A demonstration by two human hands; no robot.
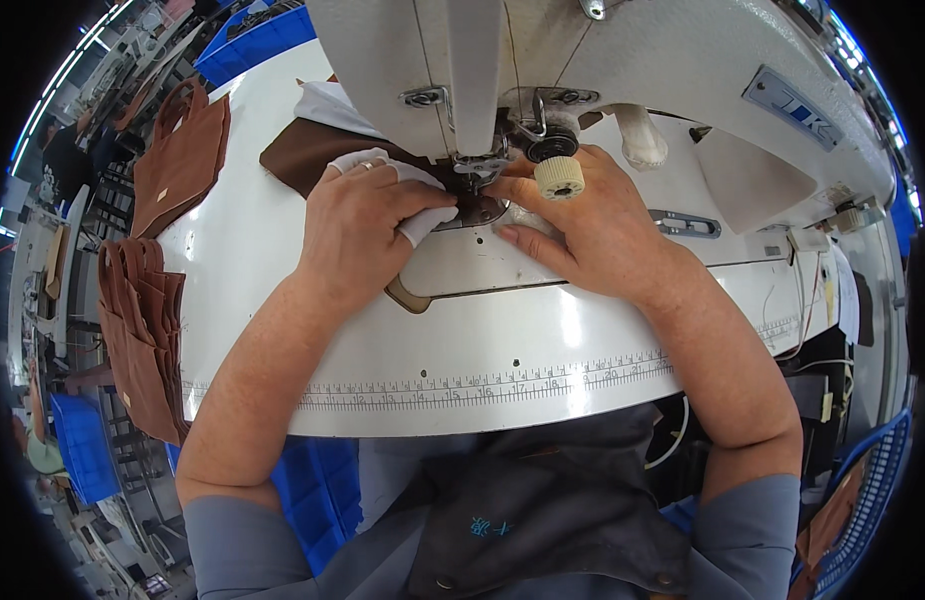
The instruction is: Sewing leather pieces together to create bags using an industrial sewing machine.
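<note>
A white sewing machine stands over its white bed, with brown fabric and its pale lining lying left of the needle. My left hand, a ring on one finger, grips the pale cloth, which bunches around the fingers and thumb. Its fingertips rest close to the presser foot. On the other side, my right hand lies with thumb and index finger apart. The index tip reaches the fabric edge beside the foot; the thumb lies on the bed. Its other fingers are partly hidden behind a cream knob.
Brown bags with handles lie at the table's left edge, and several more brown pieces hang below them. A printed ruler runs along the front edge. Blue bins stand behind; a blue basket is at lower right.
</note>
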